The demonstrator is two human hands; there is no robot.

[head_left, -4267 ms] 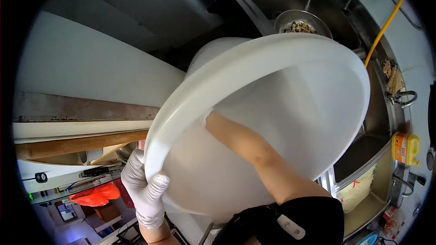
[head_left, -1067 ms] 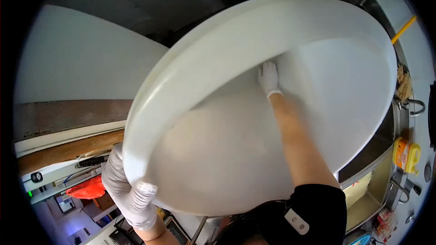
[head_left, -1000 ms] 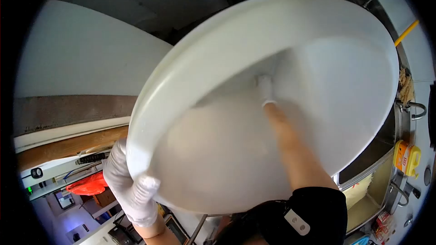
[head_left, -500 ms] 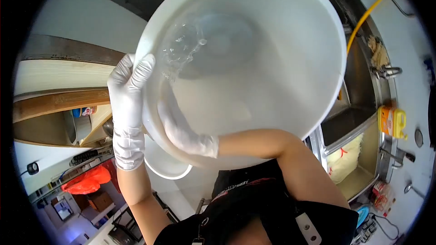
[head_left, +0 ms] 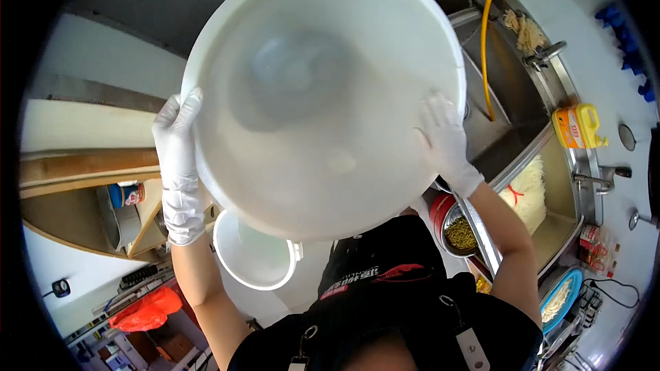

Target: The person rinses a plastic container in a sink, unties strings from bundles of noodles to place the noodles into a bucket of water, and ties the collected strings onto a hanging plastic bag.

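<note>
A large white plastic tub [head_left: 323, 165], tilted so that I look into it, fills the middle of the view. My left hand [head_left: 177, 124], in a white glove, is closed over its left rim with the thumb on top. On the opposite side, my gloved right hand [head_left: 441, 134] lies on the tub near the right rim, fingers spread and slightly blurred. Cloudy reflections show at the tub's bottom; how much water is there I cannot tell. Below the tub stands a smaller white bucket [head_left: 254, 251].
At the right is a steel sink [head_left: 488, 89] with a yellow hose [head_left: 485, 34] and a tap [head_left: 546, 53]. A yellow jug [head_left: 576, 126] stands beside it. Nearer are a bowl of green beans [head_left: 460, 233] and a blue basin [head_left: 560, 302]. Wooden shelving [head_left: 89, 165] borders the left.
My right hand has moved from the tub's inner left side across to its right side and opened flat. The splash inside is gone. The tub has shifted left in view.
</note>
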